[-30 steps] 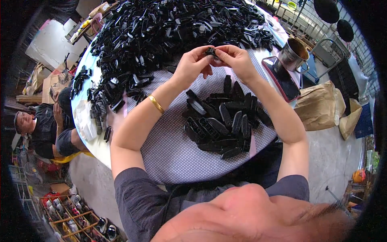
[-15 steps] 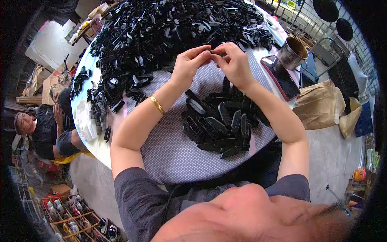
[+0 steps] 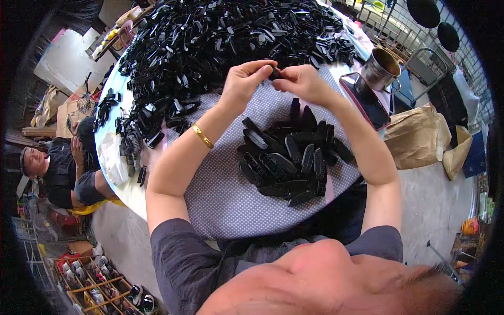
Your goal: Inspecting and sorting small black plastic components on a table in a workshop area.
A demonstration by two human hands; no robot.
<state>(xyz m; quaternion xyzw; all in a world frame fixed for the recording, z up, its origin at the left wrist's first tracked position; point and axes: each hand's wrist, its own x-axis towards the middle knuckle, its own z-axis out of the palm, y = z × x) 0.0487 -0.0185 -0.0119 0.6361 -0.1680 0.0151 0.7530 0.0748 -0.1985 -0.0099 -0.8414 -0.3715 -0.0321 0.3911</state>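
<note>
Above the far middle of the table, my left hand and my right hand meet over a small black plastic piece. Thumb and fingers of each hand close on it, hiding most of its shape. Beneath my right forearm lies a loose heap of elongated black plastic pieces with rounded ends; some show slotted undersides. Just beyond my hands a far larger mound of similar black pieces covers the back of the table. A dotted grey cloth spreads under my arms.
At the right stand a metal pot and a dark phone-like slab with a red edge. Brown paper bags sit beyond the table's right edge. A person sits at the left, above a shoe rack.
My right hand has turned and its fingers have drawn slightly back to the right, so more of the black piece shows. My left hand stays nearly in place.
</note>
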